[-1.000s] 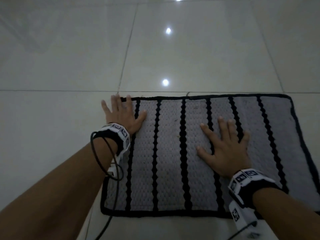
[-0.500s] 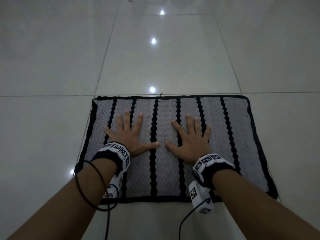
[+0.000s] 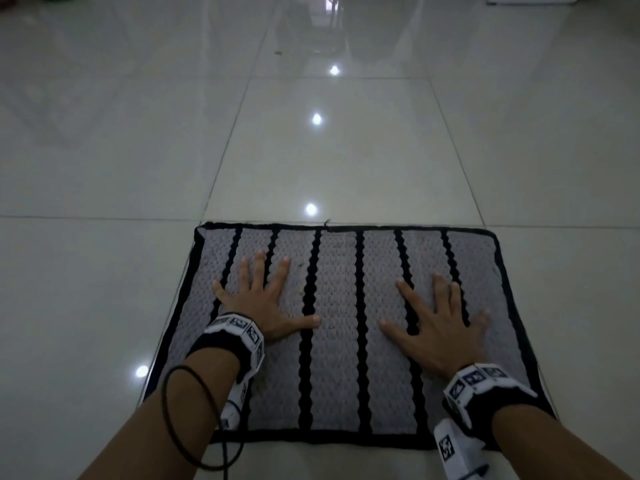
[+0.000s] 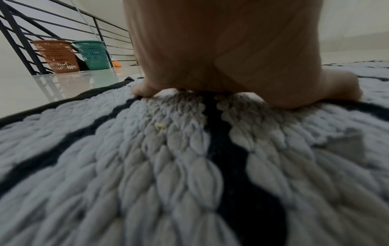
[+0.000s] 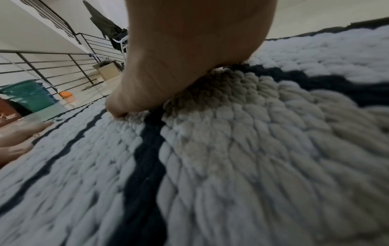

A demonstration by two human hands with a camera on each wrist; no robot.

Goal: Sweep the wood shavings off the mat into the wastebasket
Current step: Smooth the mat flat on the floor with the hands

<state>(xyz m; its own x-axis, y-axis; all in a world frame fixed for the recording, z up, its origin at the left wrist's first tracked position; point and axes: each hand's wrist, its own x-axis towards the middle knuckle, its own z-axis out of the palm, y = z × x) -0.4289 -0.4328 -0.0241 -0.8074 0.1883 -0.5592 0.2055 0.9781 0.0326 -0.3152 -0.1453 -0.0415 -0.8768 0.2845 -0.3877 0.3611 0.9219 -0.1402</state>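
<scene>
A grey knitted mat [image 3: 339,358] with black stripes and a black border lies flat on the tiled floor. My left hand [image 3: 266,299] lies palm down on its left part, fingers spread and straight. On the right part my right hand [image 3: 440,327] is pressed flat the same way. A tiny pale wood shaving [image 4: 160,126] sits in the knit just behind my left palm [image 4: 210,50]; a few faint specks show between the hands. A green wastebasket [image 4: 92,55] and an orange-brown one [image 4: 56,56] stand far off to the left by a railing.
Glossy pale floor tiles [image 3: 311,150] surround the mat on all sides. A black metal railing [image 4: 21,41] runs behind the baskets. A small orange object [image 5: 67,95] and a cardboard box [image 5: 107,70] lie on the floor further back. Cables hang from both wristbands.
The hands, close together at the mat's middle half a second ago, have slid apart toward its left and right parts. The head view has tilted up, showing more floor ahead.
</scene>
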